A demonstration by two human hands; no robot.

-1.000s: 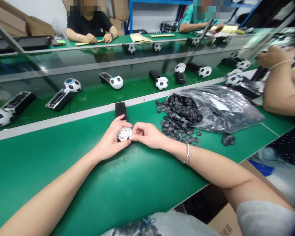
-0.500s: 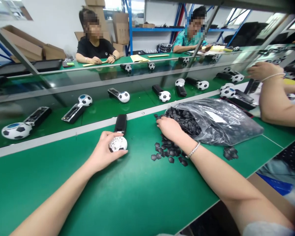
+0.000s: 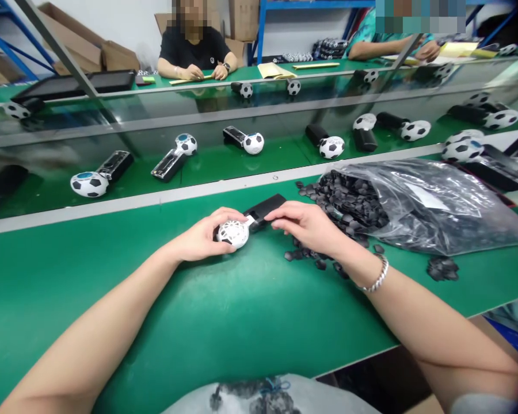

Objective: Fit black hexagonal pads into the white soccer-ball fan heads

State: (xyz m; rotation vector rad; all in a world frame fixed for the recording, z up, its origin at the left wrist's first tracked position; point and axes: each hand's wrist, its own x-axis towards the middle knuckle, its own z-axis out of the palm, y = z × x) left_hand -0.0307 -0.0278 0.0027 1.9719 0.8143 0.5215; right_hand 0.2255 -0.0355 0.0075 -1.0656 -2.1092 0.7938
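My left hand is closed around a white ball-shaped shell with open hexagon holes, joined to a black handle that lies on the green table. My right hand hovers just right of the shell, over the handle, fingers curled and pinched; whether a small black piece is in them I cannot make out. A clear plastic bag spills several small black hexagon pieces beside my right wrist.
A conveyor belt beyond a grey rail carries several finished football-shaped devices with black handles. Two people sit at the far table behind it. Loose black pieces lie near the table's front edge at right.
My right hand has come back from the pile of black pieces to the white shell. The shell and handle have turned, the handle now pointing right.
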